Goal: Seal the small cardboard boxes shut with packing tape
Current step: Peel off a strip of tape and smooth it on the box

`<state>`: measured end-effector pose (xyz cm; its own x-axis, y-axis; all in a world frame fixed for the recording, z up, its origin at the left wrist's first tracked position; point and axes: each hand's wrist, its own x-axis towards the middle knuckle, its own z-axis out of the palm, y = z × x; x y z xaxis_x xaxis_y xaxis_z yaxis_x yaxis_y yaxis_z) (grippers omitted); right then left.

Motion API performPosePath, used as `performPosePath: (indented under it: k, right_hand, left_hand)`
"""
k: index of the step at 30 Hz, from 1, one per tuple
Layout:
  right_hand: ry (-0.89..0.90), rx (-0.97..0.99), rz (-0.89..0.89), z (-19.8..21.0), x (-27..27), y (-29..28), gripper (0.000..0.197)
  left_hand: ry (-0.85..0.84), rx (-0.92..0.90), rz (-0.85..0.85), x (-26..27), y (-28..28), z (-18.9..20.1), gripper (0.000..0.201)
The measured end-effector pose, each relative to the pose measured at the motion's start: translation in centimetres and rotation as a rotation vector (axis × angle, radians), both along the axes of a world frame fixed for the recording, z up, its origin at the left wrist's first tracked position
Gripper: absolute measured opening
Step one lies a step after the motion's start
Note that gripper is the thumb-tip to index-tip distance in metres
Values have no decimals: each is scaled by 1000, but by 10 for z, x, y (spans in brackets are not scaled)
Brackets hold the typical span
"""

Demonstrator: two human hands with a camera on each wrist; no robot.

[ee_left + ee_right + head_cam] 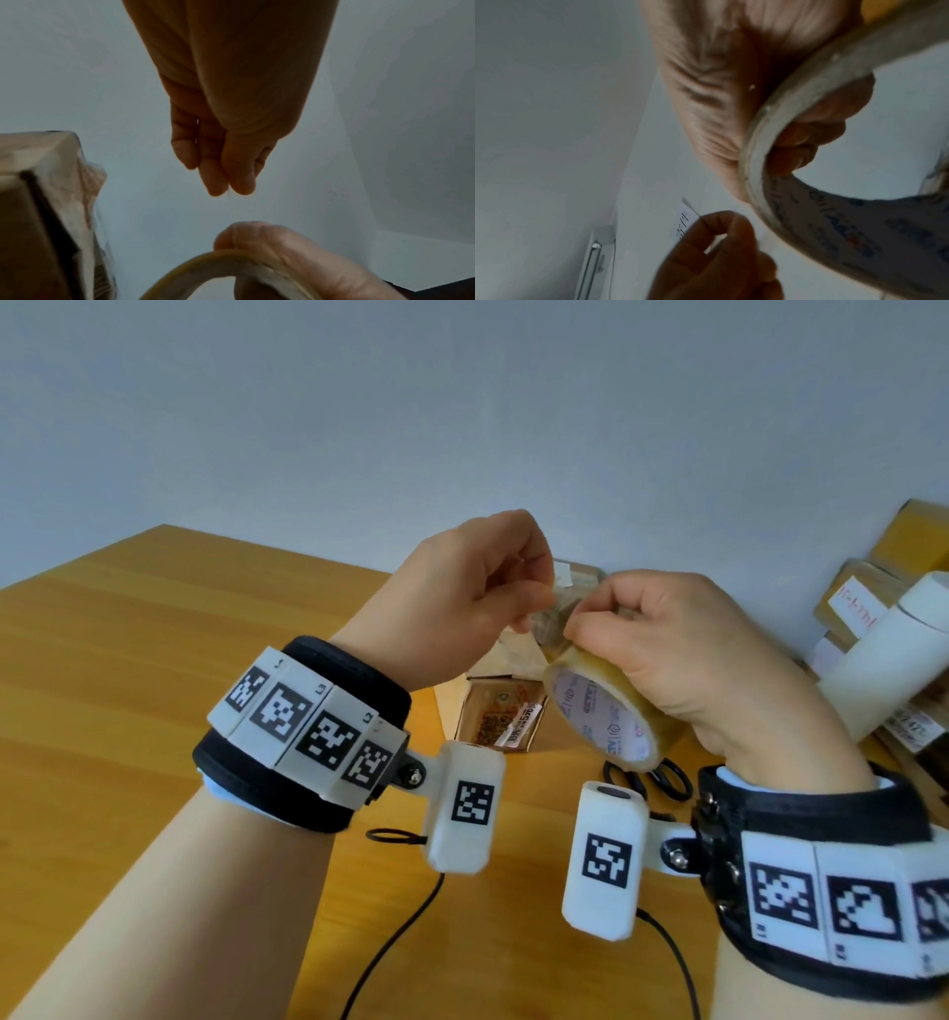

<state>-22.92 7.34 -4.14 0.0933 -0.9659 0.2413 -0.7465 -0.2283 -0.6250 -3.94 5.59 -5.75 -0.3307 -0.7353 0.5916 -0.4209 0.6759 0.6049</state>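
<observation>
Both hands are raised above the wooden table [154,660]. My right hand [606,634] grips a roll of clear packing tape [606,711], fingers through its core [795,142] and thumb on the rim. My left hand [529,608] pinches the free end of the tape [552,608] between thumb and fingertips [228,182], right beside the right thumb [257,239]. Only a short strip is peeled off. Below the hands a small cardboard box [452,706] stands open on the table, with printed contents showing inside.
Black-handled scissors [662,778] lie on the table under the roll. Several cardboard boxes [868,593] and a white cylinder [893,654] are piled at the right by the wall. Another box [580,577] sits behind the hands. Black cables [400,932] trail across the near table.
</observation>
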Motion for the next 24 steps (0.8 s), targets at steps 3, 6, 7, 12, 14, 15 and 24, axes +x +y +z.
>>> performPosePath:
  k: [3, 6, 7, 12, 14, 15, 24]
  right_hand:
    - [-11, 43, -37, -2, -11, -1, 16]
    - [-56, 82, -81, -2, -23, -1, 16]
    - [-77, 91, -78, -2, -23, -1, 15]
    - [-127, 78, -38, 0, -14, 1, 17]
    - [-141, 68, -66, 1, -14, 1, 18]
    - [-153, 64, -82, 1, -15, 1, 17]
    - [-122, 127, -55, 6, -16, 7, 16]
  left_hand:
    - [33, 18, 108, 11, -10, -8, 35]
    - [-158, 177, 162, 26, -17, -13, 64]
    - [-224, 250, 132, 26, -17, -16, 68]
    - [-446, 421, 70, 11, -16, -29, 66]
    - [-536, 367, 123, 10, -17, -28, 61]
    - [-541, 340, 140, 10, -17, -25, 55]
    - [67, 467, -38, 5, -6, -7, 40]
